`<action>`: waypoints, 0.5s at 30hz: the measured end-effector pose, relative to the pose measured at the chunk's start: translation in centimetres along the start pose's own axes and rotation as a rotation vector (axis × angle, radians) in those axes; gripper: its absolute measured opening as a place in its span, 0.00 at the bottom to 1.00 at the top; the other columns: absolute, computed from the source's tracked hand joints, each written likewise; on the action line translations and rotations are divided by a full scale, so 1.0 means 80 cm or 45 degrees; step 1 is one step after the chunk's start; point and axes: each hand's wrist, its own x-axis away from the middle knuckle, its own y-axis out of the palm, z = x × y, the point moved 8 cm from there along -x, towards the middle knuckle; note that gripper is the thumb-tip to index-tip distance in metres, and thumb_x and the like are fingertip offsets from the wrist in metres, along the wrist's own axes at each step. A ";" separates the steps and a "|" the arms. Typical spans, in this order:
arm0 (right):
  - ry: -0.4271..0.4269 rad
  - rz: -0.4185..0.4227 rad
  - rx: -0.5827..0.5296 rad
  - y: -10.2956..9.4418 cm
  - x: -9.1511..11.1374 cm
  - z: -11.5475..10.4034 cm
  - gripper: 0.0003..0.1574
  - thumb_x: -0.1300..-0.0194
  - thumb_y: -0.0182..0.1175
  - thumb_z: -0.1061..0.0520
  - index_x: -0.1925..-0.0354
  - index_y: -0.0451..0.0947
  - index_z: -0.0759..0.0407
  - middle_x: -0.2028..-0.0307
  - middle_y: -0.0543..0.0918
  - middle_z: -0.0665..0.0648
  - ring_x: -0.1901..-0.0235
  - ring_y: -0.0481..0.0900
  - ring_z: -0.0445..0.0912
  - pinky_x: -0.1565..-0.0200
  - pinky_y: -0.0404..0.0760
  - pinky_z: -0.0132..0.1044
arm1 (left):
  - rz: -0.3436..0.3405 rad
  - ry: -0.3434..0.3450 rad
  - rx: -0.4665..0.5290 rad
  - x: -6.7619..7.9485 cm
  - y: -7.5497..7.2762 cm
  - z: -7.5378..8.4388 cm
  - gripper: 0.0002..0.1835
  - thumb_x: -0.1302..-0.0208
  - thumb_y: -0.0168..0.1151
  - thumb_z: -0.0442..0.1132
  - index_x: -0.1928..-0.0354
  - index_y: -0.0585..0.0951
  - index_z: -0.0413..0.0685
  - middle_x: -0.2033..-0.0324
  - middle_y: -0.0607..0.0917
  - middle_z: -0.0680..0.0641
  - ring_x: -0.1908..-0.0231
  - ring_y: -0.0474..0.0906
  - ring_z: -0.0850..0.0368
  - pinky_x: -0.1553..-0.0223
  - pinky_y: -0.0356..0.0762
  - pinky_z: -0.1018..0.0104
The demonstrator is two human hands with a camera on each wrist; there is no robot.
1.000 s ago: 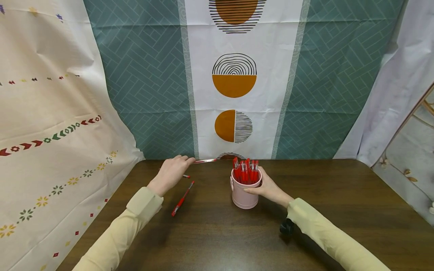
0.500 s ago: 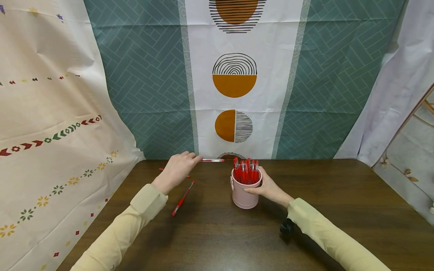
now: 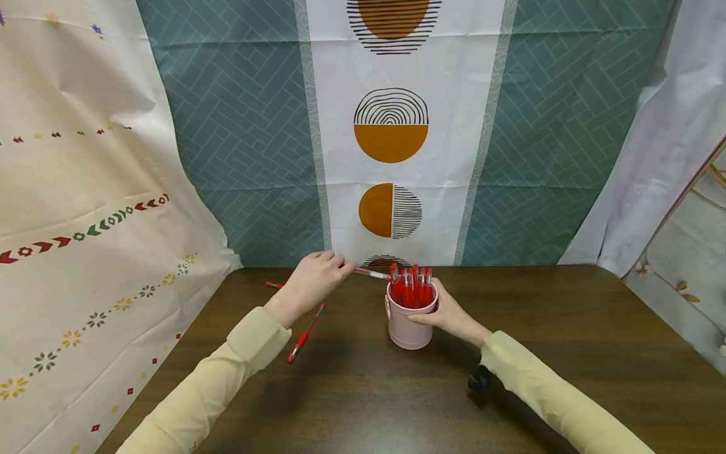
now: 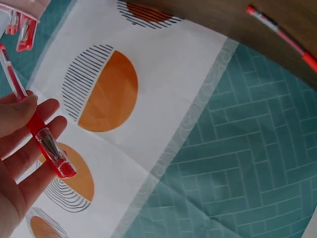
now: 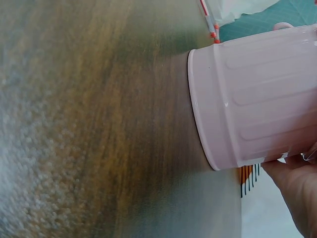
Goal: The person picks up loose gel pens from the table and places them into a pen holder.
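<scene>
My left hand (image 3: 312, 284) pinches a red gel pen (image 4: 35, 116) between thumb and fingers, as the left wrist view shows. From the head, this pen slants slightly down to the right, its tip overlapping the left edge of the cluster of red pens (image 3: 411, 290). Those stand in a small pink bucket (image 3: 409, 331), upright on the table. Around the bucket's right side curls my right hand (image 3: 450, 317), thumb in front; its other fingers are mostly hidden behind. Whether the held pen touches the bucket or its pens, I cannot tell.
One loose red pen (image 3: 305, 334) lies on the dark wooden table (image 3: 363, 403), left of the bucket. Another pen (image 3: 275, 285) lies farther back, partly covered by my left hand. A patterned cloth (image 3: 391, 221) hangs behind the table's back edge.
My left hand has moved right, bringing the pen over to the bucket, and the pen's tip has dipped. The right hand and the bucket have stayed in place.
</scene>
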 end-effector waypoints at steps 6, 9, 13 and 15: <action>0.001 -0.007 -0.002 0.001 0.000 -0.002 0.48 0.52 0.69 0.60 0.40 0.52 0.65 0.44 0.66 0.64 0.46 0.66 0.56 0.50 0.68 0.48 | 0.018 0.091 -0.134 -0.009 -0.004 0.011 0.07 0.47 0.63 0.28 0.70 0.75 0.45 0.80 0.72 0.48 0.78 0.70 0.54 0.71 0.71 0.67; 0.006 -0.008 0.001 0.000 0.001 -0.002 0.48 0.52 0.69 0.60 0.40 0.52 0.65 0.44 0.65 0.63 0.46 0.65 0.56 0.49 0.68 0.48 | 0.038 0.127 -0.183 -0.014 -0.006 0.017 0.05 0.46 0.63 0.29 0.70 0.76 0.45 0.80 0.72 0.48 0.77 0.71 0.54 0.69 0.72 0.65; -0.002 -0.007 0.009 0.000 0.001 -0.002 0.49 0.52 0.69 0.60 0.39 0.51 0.65 0.44 0.65 0.63 0.46 0.65 0.56 0.49 0.68 0.49 | 0.040 0.161 -0.195 -0.022 -0.006 0.025 0.05 0.45 0.61 0.29 0.70 0.78 0.47 0.79 0.72 0.48 0.77 0.70 0.53 0.70 0.70 0.64; -0.010 -0.005 0.010 0.000 0.001 -0.002 0.49 0.52 0.69 0.60 0.40 0.52 0.66 0.44 0.65 0.64 0.46 0.66 0.56 0.49 0.67 0.49 | 0.027 0.176 -0.191 -0.026 -0.005 0.028 0.05 0.44 0.59 0.29 0.70 0.78 0.47 0.79 0.73 0.48 0.77 0.69 0.53 0.70 0.70 0.63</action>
